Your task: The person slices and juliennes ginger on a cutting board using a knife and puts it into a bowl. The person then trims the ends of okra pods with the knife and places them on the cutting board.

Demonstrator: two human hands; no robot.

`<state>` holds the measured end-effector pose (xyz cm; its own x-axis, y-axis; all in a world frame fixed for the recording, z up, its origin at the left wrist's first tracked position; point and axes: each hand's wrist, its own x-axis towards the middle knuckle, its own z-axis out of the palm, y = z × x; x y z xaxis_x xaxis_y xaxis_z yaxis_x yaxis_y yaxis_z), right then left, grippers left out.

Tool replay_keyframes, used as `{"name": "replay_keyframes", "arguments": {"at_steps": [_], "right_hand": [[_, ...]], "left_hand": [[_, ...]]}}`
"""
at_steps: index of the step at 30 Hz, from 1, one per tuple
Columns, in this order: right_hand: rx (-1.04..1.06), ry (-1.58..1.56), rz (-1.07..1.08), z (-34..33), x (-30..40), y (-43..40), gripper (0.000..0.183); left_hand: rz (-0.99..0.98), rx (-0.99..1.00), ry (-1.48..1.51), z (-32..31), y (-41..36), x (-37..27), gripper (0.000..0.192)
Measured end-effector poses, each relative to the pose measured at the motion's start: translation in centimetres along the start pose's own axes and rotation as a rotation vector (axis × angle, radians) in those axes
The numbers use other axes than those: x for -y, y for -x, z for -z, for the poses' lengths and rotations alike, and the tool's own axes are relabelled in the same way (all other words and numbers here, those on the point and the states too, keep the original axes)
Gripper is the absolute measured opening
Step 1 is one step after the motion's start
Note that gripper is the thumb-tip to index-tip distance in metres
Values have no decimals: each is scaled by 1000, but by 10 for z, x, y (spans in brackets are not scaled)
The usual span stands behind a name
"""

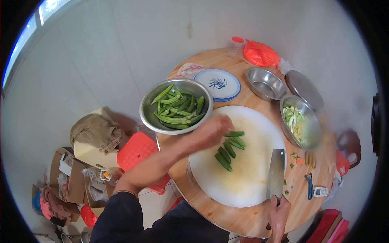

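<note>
My right hand [279, 211] grips the handle of a cleaver [276, 173], whose blade lies flat over the right side of a round white cutting board [255, 188]. My left hand [219, 129] is blurred above the board's upper left part. Its fingertips are hidden or smeared, beside a piece of okra [236, 134]; whether it touches that piece is unclear. Several cut okra pieces [229, 149] lie in a loose row below. Behind my left forearm, a metal basin [145, 117] of whole okra pods [174, 106] sits at the table's edge.
On the round wooden table [194, 188] stand blue-rimmed plates [217, 83], an unfilled metal bowl [266, 83] and a metal bowl of sliced vegetables [294, 124]. A blue peeler [309, 186], a white remote control [321, 191] and scraps lie right. A red stool [138, 152] and cardboard boxes [76, 182] are left.
</note>
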<state>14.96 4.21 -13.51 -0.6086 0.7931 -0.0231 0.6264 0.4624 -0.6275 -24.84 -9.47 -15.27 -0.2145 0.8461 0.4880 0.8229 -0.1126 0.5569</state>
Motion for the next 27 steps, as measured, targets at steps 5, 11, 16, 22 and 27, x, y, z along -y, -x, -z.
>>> {"name": "replay_keyframes", "arguments": {"at_steps": [5, 11, 16, 22, 27], "right_hand": [[-12, -44, 12, 3, 6, -5, 21], [-17, -89, 10, -5, 9, -16, 21], [24, -97, -41, -6, 14, -16, 19], [-26, -111, 4, -1, 4, -9, 20], [-66, -143, -34, 1, -11, -1, 18]], "left_hand": [[454, -195, -521, 76, -20, 94, 16], [739, -8, -588, 77, -33, 124, 31], [718, 7, -683, 56, -31, 127, 36], [754, -115, 208, 93, -37, 95, 32], [435, -35, 300, 43, -20, -10, 31]]}}
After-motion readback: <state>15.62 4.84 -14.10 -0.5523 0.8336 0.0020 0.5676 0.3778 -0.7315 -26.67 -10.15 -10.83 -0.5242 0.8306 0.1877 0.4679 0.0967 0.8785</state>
